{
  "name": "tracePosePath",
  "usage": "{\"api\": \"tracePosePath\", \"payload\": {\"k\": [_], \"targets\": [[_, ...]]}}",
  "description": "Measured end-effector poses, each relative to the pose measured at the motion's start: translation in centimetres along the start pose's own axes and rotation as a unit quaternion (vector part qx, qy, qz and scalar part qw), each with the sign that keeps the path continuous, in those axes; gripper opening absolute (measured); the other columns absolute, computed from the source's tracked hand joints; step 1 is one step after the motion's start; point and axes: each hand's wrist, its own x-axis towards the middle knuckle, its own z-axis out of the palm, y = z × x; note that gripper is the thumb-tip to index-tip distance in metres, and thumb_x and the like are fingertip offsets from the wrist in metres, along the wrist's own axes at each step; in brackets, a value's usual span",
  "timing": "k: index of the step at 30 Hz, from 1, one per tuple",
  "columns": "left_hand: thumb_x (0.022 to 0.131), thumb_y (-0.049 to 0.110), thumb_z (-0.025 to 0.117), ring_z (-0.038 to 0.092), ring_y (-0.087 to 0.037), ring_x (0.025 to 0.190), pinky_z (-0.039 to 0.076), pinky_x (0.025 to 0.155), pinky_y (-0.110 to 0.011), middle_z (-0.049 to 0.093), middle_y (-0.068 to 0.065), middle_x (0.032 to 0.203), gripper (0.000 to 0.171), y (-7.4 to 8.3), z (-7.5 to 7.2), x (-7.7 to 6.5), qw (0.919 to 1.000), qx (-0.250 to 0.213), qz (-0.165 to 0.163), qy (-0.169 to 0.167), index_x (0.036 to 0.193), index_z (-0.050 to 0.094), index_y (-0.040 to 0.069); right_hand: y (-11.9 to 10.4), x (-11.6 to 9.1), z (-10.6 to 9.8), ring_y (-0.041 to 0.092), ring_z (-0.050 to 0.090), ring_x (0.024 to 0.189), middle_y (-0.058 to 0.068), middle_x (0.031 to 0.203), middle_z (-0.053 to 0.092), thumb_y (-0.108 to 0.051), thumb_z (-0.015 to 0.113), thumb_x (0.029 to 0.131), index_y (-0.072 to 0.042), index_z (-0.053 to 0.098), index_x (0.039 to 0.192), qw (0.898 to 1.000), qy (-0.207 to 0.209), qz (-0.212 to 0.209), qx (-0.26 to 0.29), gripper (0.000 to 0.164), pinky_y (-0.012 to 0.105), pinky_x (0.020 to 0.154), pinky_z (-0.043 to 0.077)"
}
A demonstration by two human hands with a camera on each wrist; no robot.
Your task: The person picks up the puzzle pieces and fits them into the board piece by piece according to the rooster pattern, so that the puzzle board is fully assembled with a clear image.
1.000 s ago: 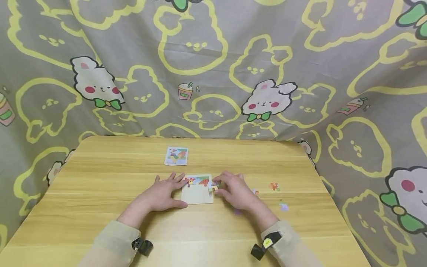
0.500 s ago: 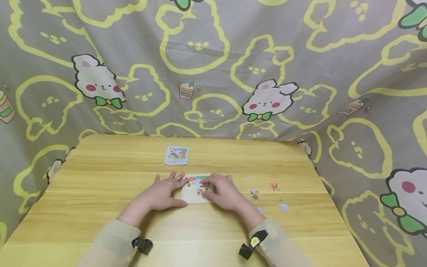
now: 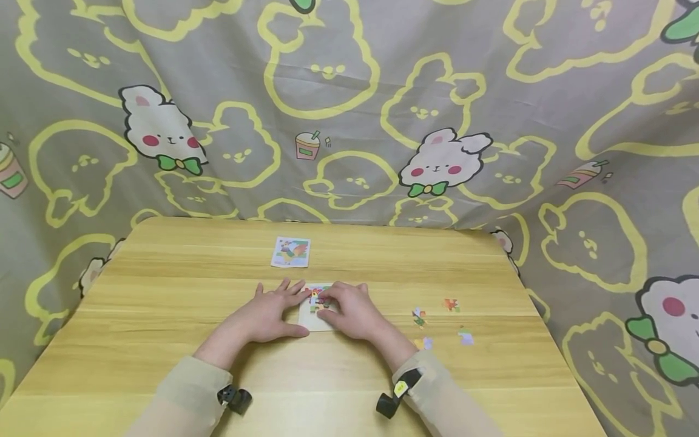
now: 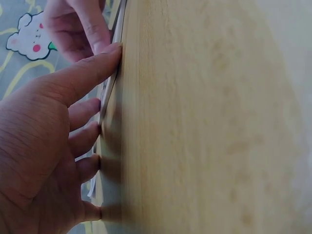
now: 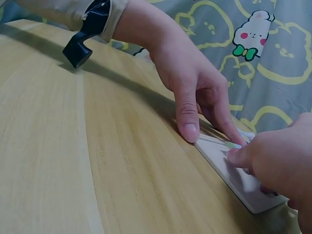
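Note:
A shallow puzzle board (image 3: 322, 326) lies flat on the table, with colourful jigsaw pieces along its far side and pale bare wood nearer the person. My left hand (image 3: 267, 315) rests at the board's left side, fingers spread; in the right wrist view its thumb (image 5: 189, 131) touches the near corner. Over the board, my right hand (image 3: 352, 311) pinches a jigsaw piece (image 5: 233, 145) between thumb and fingers, close to the left hand's index fingertip. The right hand covers the board's right part in the head view.
Several loose jigsaw pieces (image 3: 418, 317) lie on the wooden table (image 3: 164, 291) to the right of the hands. Behind the board is a small picture card (image 3: 291, 252) showing a rooster. A grey patterned curtain (image 3: 349, 121) surrounds the table's far side.
My right hand has carried the jigsaw piece leftward, from the board's right edge across to near the left index finger. My left hand has stayed on the board. Loose pieces at right became uncovered.

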Motion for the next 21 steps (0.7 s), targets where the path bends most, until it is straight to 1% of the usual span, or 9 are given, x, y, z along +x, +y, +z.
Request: {"api": "tracePosePath", "payload": {"k": [4, 11, 14, 21], "targets": [[0.089, 0.064, 0.076, 0.019, -0.045, 0.157, 0.005, 0.109, -0.087, 0.031, -0.007, 0.171, 0.093, 0.09, -0.13, -0.09, 1.0, -0.006, 0.001, -0.003, 0.162, 0.046, 0.014, -0.13, 0.29, 0.24, 0.008, 0.065, 0.096, -0.006, 0.108, 0.071, -0.036, 0.077, 0.098, -0.012, 0.075, 0.129, 1.0, -0.007, -0.003, -0.006, 0.039, 0.043, 0.089, 0.033], [0.088, 0.065, 0.076, 0.018, -0.043, 0.158, 0.005, 0.11, -0.086, 0.033, -0.005, 0.171, 0.093, -0.05, -0.19, 0.08, 1.0, -0.005, -0.003, -0.007, 0.162, 0.046, 0.017, -0.58, 0.72, 0.37, 0.011, 0.065, 0.1, -0.005, 0.109, 0.069, -0.035, 0.076, 0.099, -0.012, 0.074, 0.13, 1.0, -0.012, -0.006, -0.012, 0.039, 0.044, 0.09, 0.029], [0.088, 0.065, 0.076, 0.016, -0.041, 0.159, 0.004, 0.112, -0.085, 0.031, -0.003, 0.171, 0.094, -0.08, -0.1, 0.07, 0.9999, -0.005, -0.006, -0.011, 0.163, 0.045, 0.018, -0.69, 0.8, 0.51, 0.011, 0.064, 0.099, -0.005, 0.109, 0.068, -0.036, 0.076, 0.099, -0.012, 0.074, 0.132, 1.0, -0.015, -0.007, -0.014, 0.041, 0.043, 0.089, 0.029], [0.09, 0.065, 0.074, 0.016, -0.043, 0.158, 0.003, 0.112, -0.084, 0.03, -0.005, 0.172, 0.093, -0.06, -0.17, -0.06, 0.9999, 0.0, -0.004, -0.011, 0.163, 0.044, 0.017, -0.54, 0.63, 0.4, 0.009, 0.059, 0.095, -0.005, 0.112, 0.064, -0.036, 0.075, 0.101, -0.012, 0.074, 0.135, 1.0, -0.024, -0.014, -0.011, 0.042, 0.044, 0.091, 0.028]]}}
